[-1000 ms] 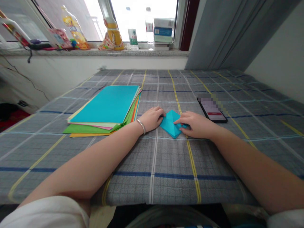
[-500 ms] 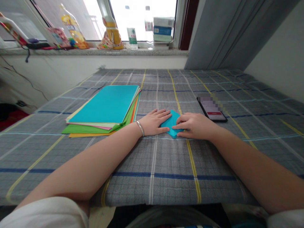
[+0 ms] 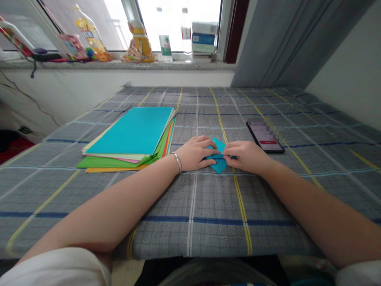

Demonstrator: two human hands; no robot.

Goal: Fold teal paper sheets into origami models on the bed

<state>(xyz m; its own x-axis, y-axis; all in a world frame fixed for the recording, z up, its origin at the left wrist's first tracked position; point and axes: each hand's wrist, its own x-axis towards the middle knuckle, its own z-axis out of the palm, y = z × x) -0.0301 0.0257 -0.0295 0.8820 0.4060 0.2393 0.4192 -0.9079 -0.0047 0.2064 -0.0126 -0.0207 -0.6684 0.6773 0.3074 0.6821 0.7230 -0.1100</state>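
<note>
A small folded piece of blue paper (image 3: 219,166) lies on the checked cloth between my two hands. My left hand (image 3: 198,153), with a silver bangle at the wrist, rests over its left side with fingers apart, pressing it down. At its right side my right hand (image 3: 245,156) pinches a flap of the paper between thumb and fingers. The flap stands a little raised near the middle of the piece. My fingers hide part of both side edges.
A stack of coloured paper sheets (image 3: 133,131), blue on top, lies to the left. Beyond my right hand is a phone (image 3: 266,139) with a lit screen. Bottles and boxes (image 3: 204,39) stand on the windowsill (image 3: 178,66) at the back. Checked cloth (image 3: 220,234) covers the table.
My left hand has gone from gripping the paper's left edge to lying across it, its fingers reaching further right. My right hand has lifted a flap of the paper near the middle.
</note>
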